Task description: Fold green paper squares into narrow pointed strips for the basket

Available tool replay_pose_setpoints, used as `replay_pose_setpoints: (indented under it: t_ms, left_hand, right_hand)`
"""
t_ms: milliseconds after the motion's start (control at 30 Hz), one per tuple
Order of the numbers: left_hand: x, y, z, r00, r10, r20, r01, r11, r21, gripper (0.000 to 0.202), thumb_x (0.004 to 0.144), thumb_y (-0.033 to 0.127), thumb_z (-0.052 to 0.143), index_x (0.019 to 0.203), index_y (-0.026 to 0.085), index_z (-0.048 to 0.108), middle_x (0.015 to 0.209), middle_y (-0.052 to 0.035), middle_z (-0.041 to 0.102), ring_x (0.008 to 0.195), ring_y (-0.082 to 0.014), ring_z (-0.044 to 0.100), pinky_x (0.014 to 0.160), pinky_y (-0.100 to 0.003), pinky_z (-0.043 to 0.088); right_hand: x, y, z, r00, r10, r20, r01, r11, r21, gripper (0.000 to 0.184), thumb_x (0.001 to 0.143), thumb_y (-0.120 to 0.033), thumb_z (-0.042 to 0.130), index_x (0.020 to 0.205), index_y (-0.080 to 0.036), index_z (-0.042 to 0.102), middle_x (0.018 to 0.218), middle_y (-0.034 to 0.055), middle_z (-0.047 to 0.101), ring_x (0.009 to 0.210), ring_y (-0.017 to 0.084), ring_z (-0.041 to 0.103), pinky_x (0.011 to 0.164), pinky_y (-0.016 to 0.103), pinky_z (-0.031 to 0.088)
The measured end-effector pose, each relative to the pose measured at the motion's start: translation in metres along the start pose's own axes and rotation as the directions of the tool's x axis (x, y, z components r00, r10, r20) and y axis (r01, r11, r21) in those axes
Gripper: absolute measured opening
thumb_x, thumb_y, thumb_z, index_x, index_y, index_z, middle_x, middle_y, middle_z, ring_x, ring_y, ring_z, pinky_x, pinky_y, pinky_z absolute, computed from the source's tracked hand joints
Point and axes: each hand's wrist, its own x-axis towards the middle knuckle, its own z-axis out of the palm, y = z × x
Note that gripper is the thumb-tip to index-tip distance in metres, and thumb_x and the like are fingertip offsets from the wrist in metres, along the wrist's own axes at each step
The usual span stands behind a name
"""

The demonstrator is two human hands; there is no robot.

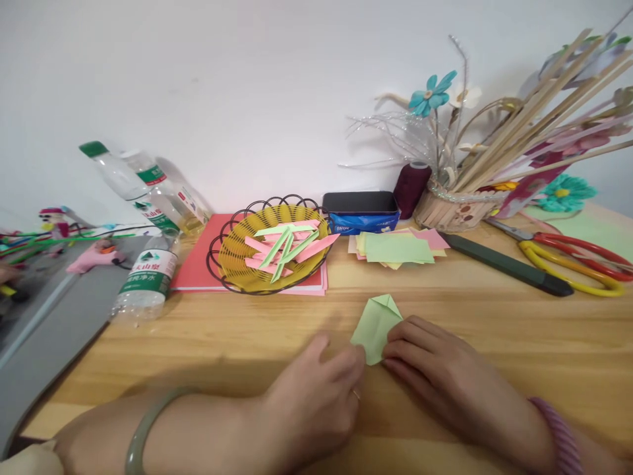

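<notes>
A light green sheet of paper lies on the wooden table in front of me, its top corners folded in. My right hand holds the right edge, with bent fingers pressed together on it. At the lower left edge, my left hand is curled, its fingers against the paper and the thumb raised a little; the fingertips are partly hidden. Behind the sheet sits a stack of green, yellow and pink paper slips. A yellow woven basket to the left holds several folded pink and green strips.
Plastic bottles stand and lean at the left, by a grey surface with craft pieces. A dark green cutter and red-and-yellow-handled scissors lie at the right. Behind are a black tray, a thread spool and a stick-filled pot.
</notes>
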Motion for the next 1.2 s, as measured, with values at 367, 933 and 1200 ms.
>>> replay_pose_setpoints:
  t_ms: [367,933,1200]
  left_hand:
    - [-0.002,0.015,0.002,0.981,-0.068,-0.184,0.085,0.993,0.083,0.028,0.087,0.019,0.041,0.098,0.008,0.064,0.114,-0.0143,0.058,0.091,-0.0215,0.049,0.067,-0.032,0.036]
    - [0.004,0.014,0.010,0.977,-0.175,-0.120,0.172,0.984,-0.034,0.025,0.089,0.015,0.036,0.104,0.010,0.055,0.094,-0.0083,0.056,0.075,-0.0169,0.047,0.060,-0.030,0.036]
    - [0.003,0.013,0.008,0.985,-0.144,-0.090,0.145,0.989,0.000,0.026,0.089,0.017,0.036,0.107,0.009,0.054,0.098,-0.0099,0.056,0.081,-0.0184,0.046,0.067,-0.032,0.037]
  right_hand:
    - [0.016,-0.002,-0.001,0.939,0.299,0.172,-0.316,0.945,0.082,0.016,0.083,-0.015,0.046,0.072,-0.018,0.058,0.078,0.0047,0.058,0.075,0.018,0.054,0.069,0.032,0.044]
    - [0.021,-0.001,-0.005,0.921,0.317,0.226,-0.337,0.940,0.056,0.015,0.079,-0.011,0.049,0.069,-0.018,0.058,0.074,0.0029,0.059,0.070,0.017,0.055,0.064,0.029,0.043]
    - [0.020,-0.001,-0.003,0.919,0.331,0.215,-0.345,0.938,0.032,0.016,0.080,-0.013,0.047,0.067,-0.018,0.055,0.073,0.0028,0.057,0.069,0.017,0.054,0.062,0.029,0.042]
